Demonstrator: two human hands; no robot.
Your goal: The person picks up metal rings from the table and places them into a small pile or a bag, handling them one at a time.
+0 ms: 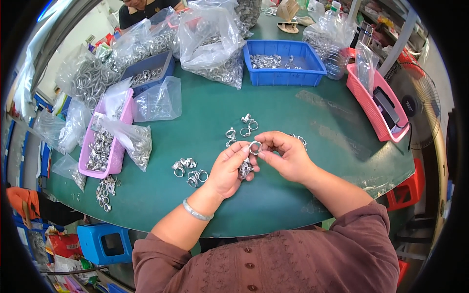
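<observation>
A silver metal ring (255,148) is pinched upright between the fingertips of both hands over the green table. My left hand (225,168) also cradles several more silver rings (245,169) in its curled fingers. From the other side, thumb and forefinger of my right hand (286,157) grip the ring's edge. Small clusters of rings (197,178) lie left of my left wrist. Just beyond my fingers are more loose rings (249,126), and a few others (299,140) sit partly hidden behind my right hand.
A pink basket (120,158) of metal pieces stands at left, beside clear bags (215,68) of rings. Far off is a blue tray (286,80) with small parts. Another pink basket (364,100) and a fan (415,105) are at right. A person (146,10) sits opposite.
</observation>
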